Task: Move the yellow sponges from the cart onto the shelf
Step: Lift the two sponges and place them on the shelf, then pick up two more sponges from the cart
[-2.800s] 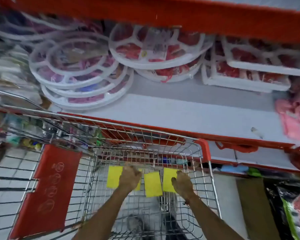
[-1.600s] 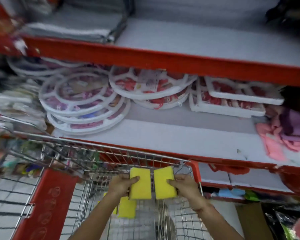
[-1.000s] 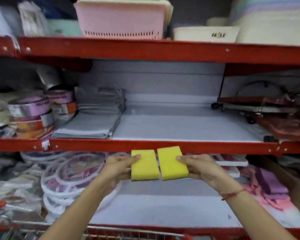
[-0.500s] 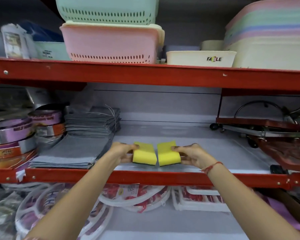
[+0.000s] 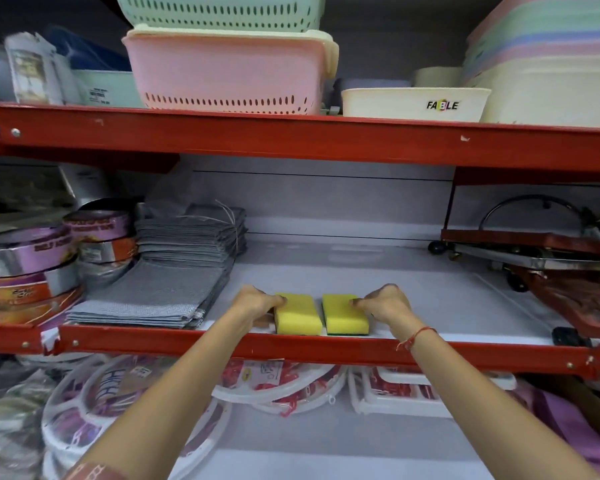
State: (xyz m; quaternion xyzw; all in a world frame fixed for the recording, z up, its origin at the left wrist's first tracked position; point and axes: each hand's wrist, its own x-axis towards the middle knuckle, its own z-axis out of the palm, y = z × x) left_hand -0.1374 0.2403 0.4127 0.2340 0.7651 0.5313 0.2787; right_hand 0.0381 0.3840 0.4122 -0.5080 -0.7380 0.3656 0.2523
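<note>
Both sponges (image 5: 323, 313) now lie on the shelf (image 5: 430, 299); left hand (image 5: 255, 303) and right hand (image 5: 383, 301) grip them.

The middle shelf (image 5: 430, 299) is a pale grey board with a red front rail; two yellow sponges lie flat on it near the front edge, the left sponge (image 5: 297, 313) just beside the right sponge (image 5: 343, 313), a narrow gap between them; folded grey cloths (image 5: 160, 292) are stacked at the left; foil-wrapped rolls (image 5: 32, 265) stand further left; red-framed metal goods (image 5: 541, 254) sit at the right.
</note>
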